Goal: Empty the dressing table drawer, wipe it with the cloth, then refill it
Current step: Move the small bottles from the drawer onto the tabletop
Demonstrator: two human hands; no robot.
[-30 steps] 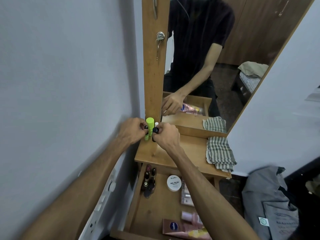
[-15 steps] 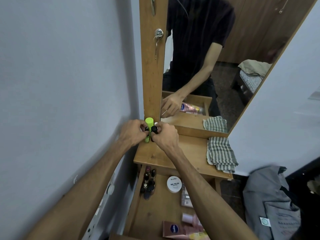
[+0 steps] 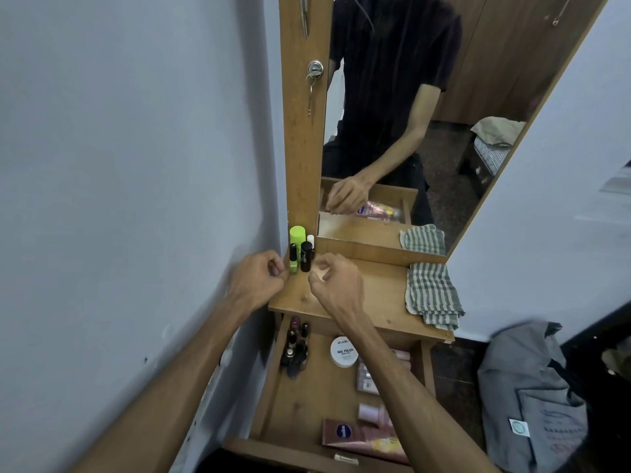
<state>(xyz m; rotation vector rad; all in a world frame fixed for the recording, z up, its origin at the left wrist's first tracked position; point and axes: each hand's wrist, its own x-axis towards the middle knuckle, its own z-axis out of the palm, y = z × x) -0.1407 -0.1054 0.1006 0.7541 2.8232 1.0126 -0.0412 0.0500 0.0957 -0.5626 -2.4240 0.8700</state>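
Both hands over the dressing table top [image 3: 375, 302], holding nothing. Left hand [image 3: 257, 281] with fingers curled in, just left of the green bottle [image 3: 296, 245]. Right hand [image 3: 336, 285] loosely curled, just right of the black bottle [image 3: 306, 257] — not touching. Small dark bottle [image 3: 293, 253] and white-capped bottle [image 3: 310, 239] grouped with them in the back-left corner, upright. Checked cloth [image 3: 432, 295] folded at the top's right edge. Drawer [image 3: 307, 404] pulled open below — nail polish bottles [image 3: 296, 346] at left, white jar [image 3: 344, 351], pink tube [image 3: 362, 438] near the front.
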